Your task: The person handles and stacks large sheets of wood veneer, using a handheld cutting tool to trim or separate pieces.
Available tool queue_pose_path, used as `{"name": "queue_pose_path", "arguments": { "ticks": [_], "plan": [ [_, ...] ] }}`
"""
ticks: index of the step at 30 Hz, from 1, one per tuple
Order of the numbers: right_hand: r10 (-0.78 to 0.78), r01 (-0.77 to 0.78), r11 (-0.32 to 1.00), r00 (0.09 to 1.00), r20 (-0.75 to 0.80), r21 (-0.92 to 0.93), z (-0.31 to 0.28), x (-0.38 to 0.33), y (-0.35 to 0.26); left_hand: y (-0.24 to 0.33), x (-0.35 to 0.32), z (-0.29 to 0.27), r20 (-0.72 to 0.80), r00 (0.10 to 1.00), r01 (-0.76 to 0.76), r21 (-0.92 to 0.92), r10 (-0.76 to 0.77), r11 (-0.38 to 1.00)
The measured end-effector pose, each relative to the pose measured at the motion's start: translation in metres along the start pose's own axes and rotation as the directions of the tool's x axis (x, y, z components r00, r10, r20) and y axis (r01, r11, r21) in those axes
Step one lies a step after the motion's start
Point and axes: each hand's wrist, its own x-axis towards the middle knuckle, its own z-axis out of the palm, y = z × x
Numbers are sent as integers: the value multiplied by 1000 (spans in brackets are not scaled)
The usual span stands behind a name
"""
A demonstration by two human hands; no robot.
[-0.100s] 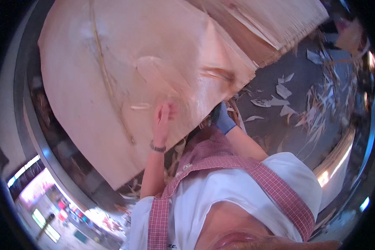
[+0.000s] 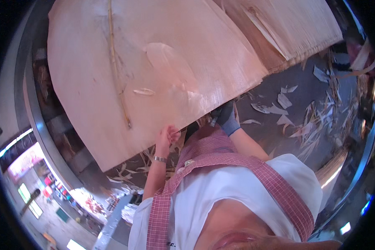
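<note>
A broad, pale wood veneer sheet (image 2: 154, 83) lies before me, with a dark, long split-like streak and a small raised flake on its face. My bare left hand (image 2: 168, 135), with a metal band at the wrist, is at the sheet's near edge. Its fingers are curled in, and nothing shows between them. My right hand (image 2: 226, 116) wears a blue-grey glove and is beside the same edge, close to my apron. Its fingers are dark and partly hidden; a small greyish piece shows by them, and I cannot make out what it is.
More veneer sheets (image 2: 296, 33) are stacked at the far right, with layered edges. Torn veneer scraps (image 2: 283, 100) litter the dark surface on the right. Shavings (image 2: 129, 171) lie under the near left edge. A grey metal beam (image 2: 41, 125) runs along the left.
My left hand has drawn back from over the sheet to its near edge. In the picture the sheet has shifted up and right. My right hand stays in about the same place.
</note>
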Motion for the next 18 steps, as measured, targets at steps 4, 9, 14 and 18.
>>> {"name": "queue_pose_path", "arguments": {
  "ticks": [4,9,14,18],
  "plan": [
    [169,-167,984,985,-34,62,-11,-71,26,-80,-76,-49,-126,959,231,-171,-254,958],
    [56,-216,847,945,-322,-486,-6,-69,30,-120,-70,-57,49,976,212,-412,-211,886],
    [-207,107,874,965,-163,-475,43,-71,34,-100,-67,-54,144,985,169,-694,-95,700],
    [-236,179,833,971,-44,-524,55,-57,29,-75,-82,-58,-27,989,-94,-879,147,468]
  ]
}}
